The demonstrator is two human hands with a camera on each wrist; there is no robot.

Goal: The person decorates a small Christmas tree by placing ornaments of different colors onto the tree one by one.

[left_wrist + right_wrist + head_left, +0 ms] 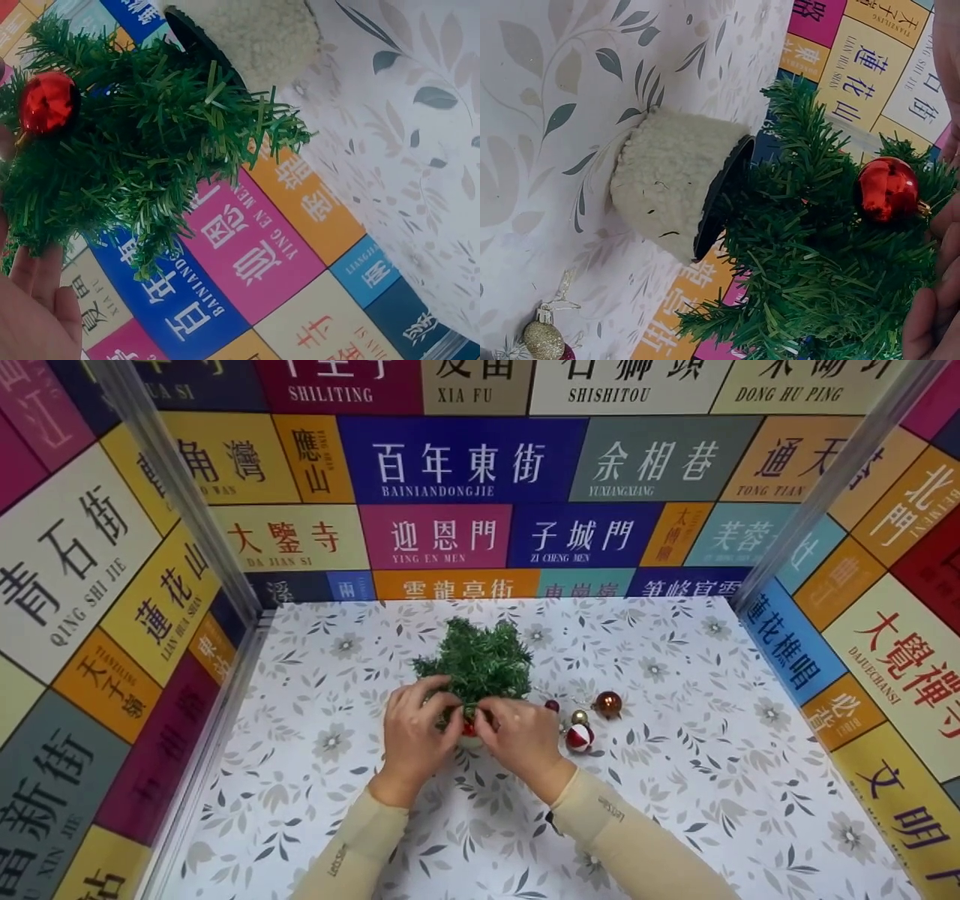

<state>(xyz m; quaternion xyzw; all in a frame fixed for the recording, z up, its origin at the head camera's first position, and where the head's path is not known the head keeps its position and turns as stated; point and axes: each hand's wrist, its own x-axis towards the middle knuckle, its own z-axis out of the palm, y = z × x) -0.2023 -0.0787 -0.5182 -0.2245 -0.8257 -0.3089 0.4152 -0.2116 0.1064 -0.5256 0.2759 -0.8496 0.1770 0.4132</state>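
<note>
Small artificial tree (480, 661) in a fleece-covered pot (676, 191), standing near the middle of the flower-patterned table (675, 780). The left hand (414, 733) and right hand (520, 735) meet at its near lower branches, fingers curled around a red bauble (886, 189) among the needles. Four loose baubles (589, 718) lie on the table just right of the right hand.
</note>
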